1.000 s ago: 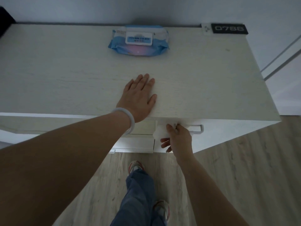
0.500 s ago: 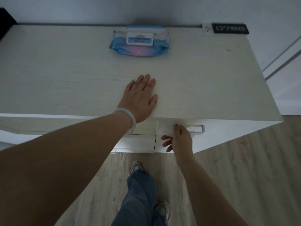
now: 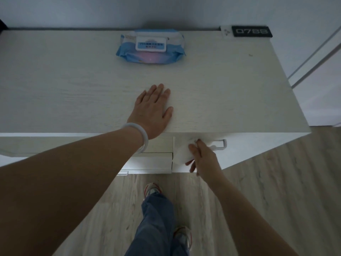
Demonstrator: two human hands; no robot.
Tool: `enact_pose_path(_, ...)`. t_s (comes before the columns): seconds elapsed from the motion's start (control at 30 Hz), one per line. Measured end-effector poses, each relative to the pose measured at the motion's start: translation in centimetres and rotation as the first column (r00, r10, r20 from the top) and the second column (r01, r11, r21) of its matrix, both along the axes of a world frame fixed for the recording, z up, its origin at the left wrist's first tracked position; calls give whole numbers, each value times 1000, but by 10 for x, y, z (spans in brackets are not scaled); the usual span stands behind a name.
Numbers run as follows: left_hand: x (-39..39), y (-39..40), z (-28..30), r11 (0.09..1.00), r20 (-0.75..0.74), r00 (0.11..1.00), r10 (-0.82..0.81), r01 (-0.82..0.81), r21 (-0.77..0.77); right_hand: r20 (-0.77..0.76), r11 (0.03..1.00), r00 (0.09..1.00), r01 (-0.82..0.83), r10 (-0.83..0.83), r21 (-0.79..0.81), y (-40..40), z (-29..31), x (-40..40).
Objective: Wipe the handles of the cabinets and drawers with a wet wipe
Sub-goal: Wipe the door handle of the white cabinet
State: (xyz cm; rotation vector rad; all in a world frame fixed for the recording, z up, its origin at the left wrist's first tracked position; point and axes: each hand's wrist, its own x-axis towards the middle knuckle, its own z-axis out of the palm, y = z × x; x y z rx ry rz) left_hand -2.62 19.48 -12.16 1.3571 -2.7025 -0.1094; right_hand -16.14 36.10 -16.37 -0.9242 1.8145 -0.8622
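At the left of the frame, the left forearm, wearing a smooth pale bangle [image 3: 142, 134], runs up to the left hand [image 3: 154, 111], which lies flat and released, fingers straight, on the pale wood-grain top of the white cabinet [image 3: 230, 93] near its front edge; it grasps nothing. Below it, at lower centre-left, a second light bar handle [image 3: 122, 172] shows on a lower drawer front and appears not yet reached. At upper centre, a soft blue plastic pack of wet wipes [image 3: 150, 46] with a rigid white flip lid lies near the back edge, well apart from both hands. Right of centre, just under the cabinet's top edge, the right hand [image 3: 202, 157] grasps a white, limp wet wipe [image 3: 181, 154], fingers curled around it and pressing it against the left end of the thin, light-coloured bar handle [image 3: 220, 145] of the upper drawer front; the handle's right end and its bent corner are exposed. Risk: the wipe is soft and bunched, so contact may cover only the front face of the bar, leaving the underside and the exposed right end unwiped. Risk: pulling along the bar could slide the drawer open; the flat left hand probably steadies the cabinet against this. Risk: a loose fold could slip from the fingers. At the upper right, a black rectangular plaque [image 3: 251, 31] with pale digits stands at the back corner.
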Motion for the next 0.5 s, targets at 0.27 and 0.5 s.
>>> enact_pose_path(0.27, 0, 0, 0, 1000, -14, 1000, -6, 5, -6, -301, 978, 932, -203, 204, 34, 19, 2, -82)
enact_pose_path(0.5, 0, 1, 0, 1000, -11, 1000, 1, -1, -9, -249, 969, 938, -245, 242, 22, 15, -1, -67)
